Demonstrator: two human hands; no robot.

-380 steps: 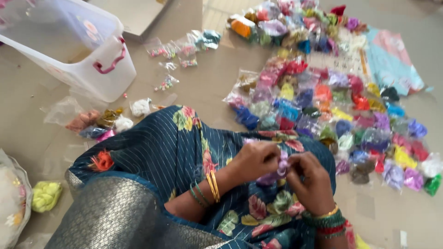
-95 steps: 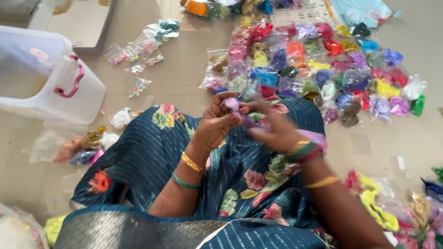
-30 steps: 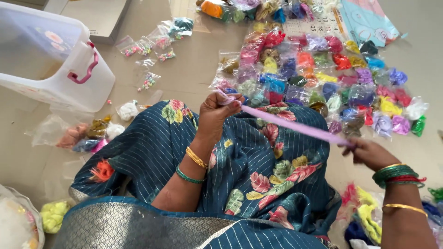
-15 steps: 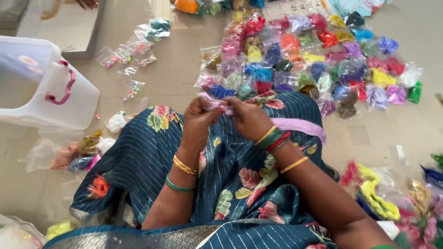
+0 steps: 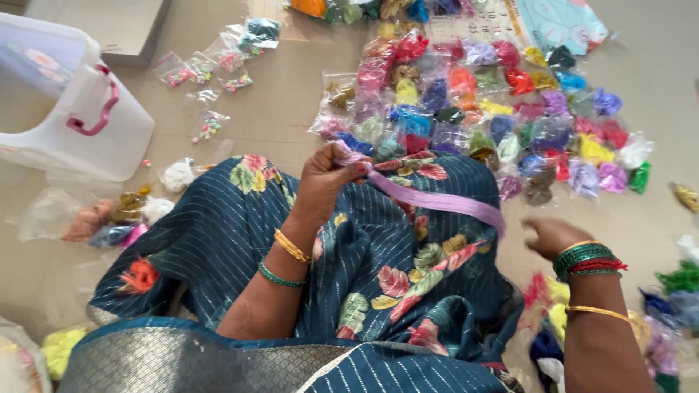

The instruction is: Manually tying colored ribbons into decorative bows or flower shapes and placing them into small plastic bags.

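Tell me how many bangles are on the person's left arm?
2, as far as shows: a gold bangle nearer the left hand, which holds a lilac ribbon, and a green bangle further up the forearm. Any on the arm's underside would be hidden.

There is only one view, from a camera on the person's head. It looks steeply down and a little forward, close over the lap in blue patterned cloth (image 5: 378,247). The floor (image 5: 291,94) fills the upper part, up to a white plastic box (image 5: 65,102) at the top left.
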